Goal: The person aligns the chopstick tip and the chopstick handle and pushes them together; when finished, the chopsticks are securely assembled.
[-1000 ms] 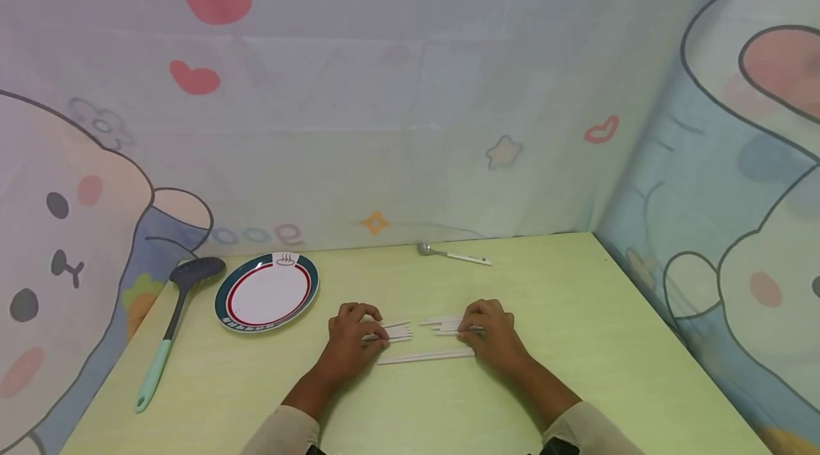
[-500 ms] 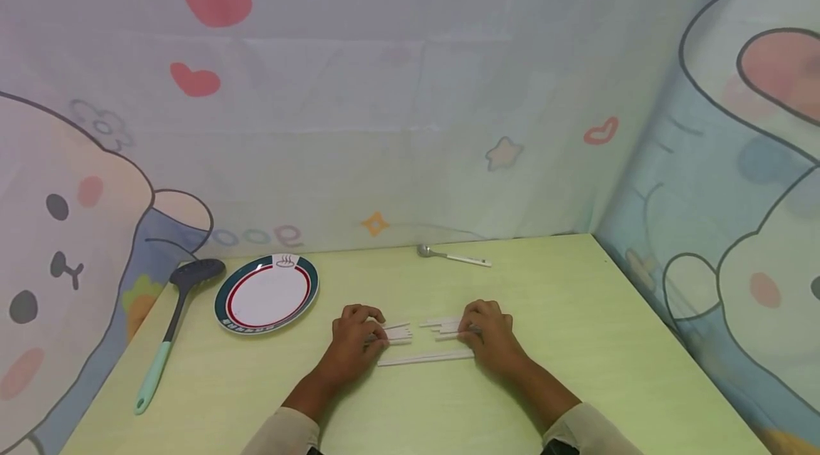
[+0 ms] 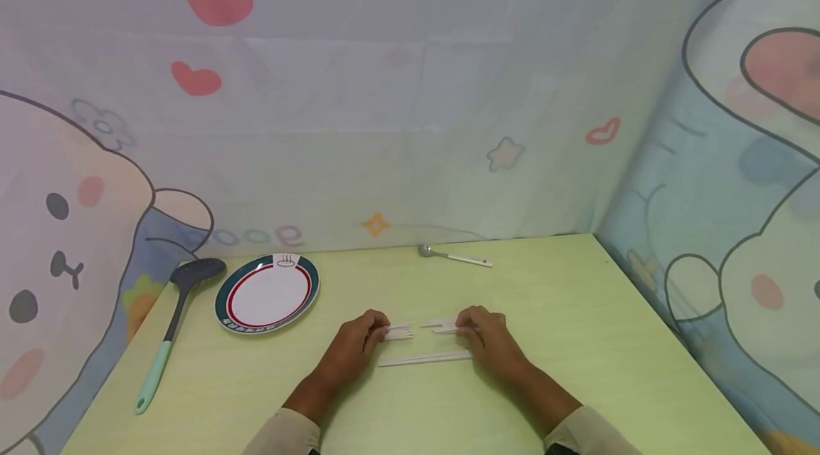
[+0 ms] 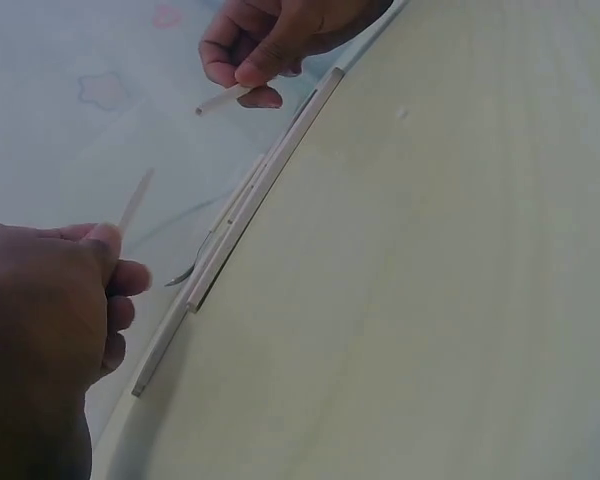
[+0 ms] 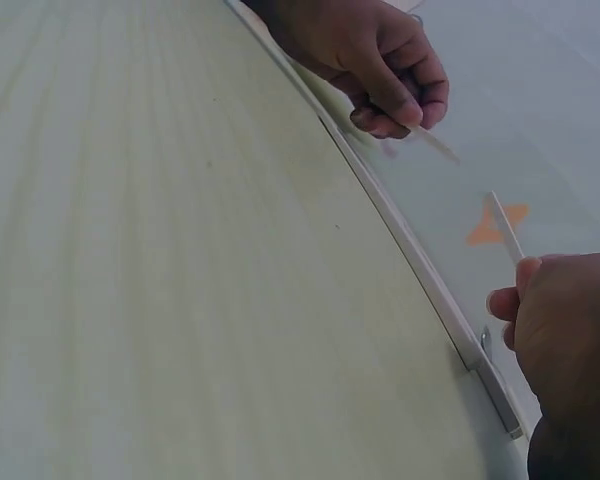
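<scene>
Your left hand (image 3: 352, 344) pinches a thin white stick (image 4: 137, 200) between thumb and fingers, and your right hand (image 3: 493, 342) pinches another stick (image 5: 505, 225) the same way; the two point at each other across a gap, tips apart, above the table (image 3: 576, 327). More stick ends (image 3: 400, 335) show by your fingertips; whether you hold those too, you cannot tell. Nearer you, a pair of sticks (image 3: 425, 359) lies side by side on the table. The plate (image 3: 269, 296) and turner (image 3: 168, 327) lie to your left, the spoon (image 3: 458, 258) at the back.
</scene>
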{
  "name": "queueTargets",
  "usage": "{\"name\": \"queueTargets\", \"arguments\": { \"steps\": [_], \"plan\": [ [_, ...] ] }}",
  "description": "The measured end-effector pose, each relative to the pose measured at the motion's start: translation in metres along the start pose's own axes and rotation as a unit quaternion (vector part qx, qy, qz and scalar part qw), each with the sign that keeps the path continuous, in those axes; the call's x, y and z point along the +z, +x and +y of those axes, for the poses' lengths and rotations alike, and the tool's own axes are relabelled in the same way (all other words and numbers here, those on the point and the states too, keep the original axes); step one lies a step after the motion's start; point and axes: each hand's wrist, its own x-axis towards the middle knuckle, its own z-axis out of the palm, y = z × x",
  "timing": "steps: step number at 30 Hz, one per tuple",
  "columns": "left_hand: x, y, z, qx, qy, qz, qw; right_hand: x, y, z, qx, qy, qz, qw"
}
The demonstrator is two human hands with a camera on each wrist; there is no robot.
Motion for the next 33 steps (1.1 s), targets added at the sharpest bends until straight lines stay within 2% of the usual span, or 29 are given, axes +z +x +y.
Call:
{"name": "queueTargets", "arguments": {
  "steps": [2, 5, 8, 15, 19, 24, 33],
  "plan": [
    [0.000, 0.000, 0.000, 0.028, -0.003, 0.001, 0.9996, 0.002, 0.000, 0.005, -0.053, 0.012, 0.013, 0.9984],
    [0.000, 0.000, -0.001, 0.082, 0.011, 0.016, 0.9964, 0.004, 0.001, 0.008, -0.129, 0.018, 0.026, 0.9912],
    [0.001, -0.001, -0.002, 0.111, 0.014, 0.029, 0.9934, 0.006, 0.001, 0.006, -0.157, 0.011, 0.025, 0.9872],
    [0.001, -0.002, -0.002, 0.090, -0.013, 0.025, 0.9955, 0.004, -0.001, -0.016, -0.125, -0.012, 0.014, 0.9919],
    [0.002, -0.002, -0.002, 0.105, -0.034, 0.030, 0.9934, 0.003, -0.001, -0.022, -0.110, -0.009, 0.012, 0.9938],
    [0.004, -0.001, 0.000, 0.127, -0.044, 0.036, 0.9903, 0.003, 0.000, -0.020, -0.112, -0.003, 0.009, 0.9937],
    [0.006, -0.002, 0.003, 0.126, -0.039, 0.024, 0.9910, 0.003, 0.000, -0.021, -0.106, 0.005, -0.012, 0.9943]
  ]
}}
